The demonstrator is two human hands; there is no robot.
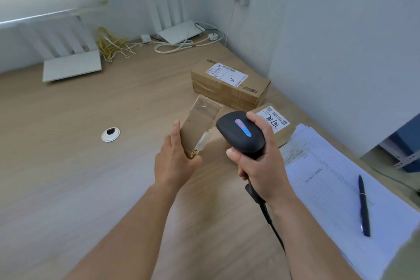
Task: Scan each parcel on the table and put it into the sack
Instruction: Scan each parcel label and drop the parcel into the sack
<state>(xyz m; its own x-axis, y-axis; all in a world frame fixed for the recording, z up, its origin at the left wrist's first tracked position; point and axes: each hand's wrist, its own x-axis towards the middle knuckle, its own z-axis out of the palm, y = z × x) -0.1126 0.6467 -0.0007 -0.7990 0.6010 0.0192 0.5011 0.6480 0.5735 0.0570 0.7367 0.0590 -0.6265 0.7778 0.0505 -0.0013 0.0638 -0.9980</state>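
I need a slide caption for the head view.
Left hand holds parcel; right hand aims scanner.

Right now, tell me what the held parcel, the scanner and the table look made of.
Held parcel: brown cardboard, matte, with glossy clear tape.
Scanner: black plastic, slightly satin, blue and red trim.
Table: pale wood-grain surface, smooth; probably laminate, though solid wood can't be excluded.

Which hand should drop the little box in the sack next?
Probably the left hand: it already holds the small parcel. The right hand is busy gripping the scanner. No sack is visible.
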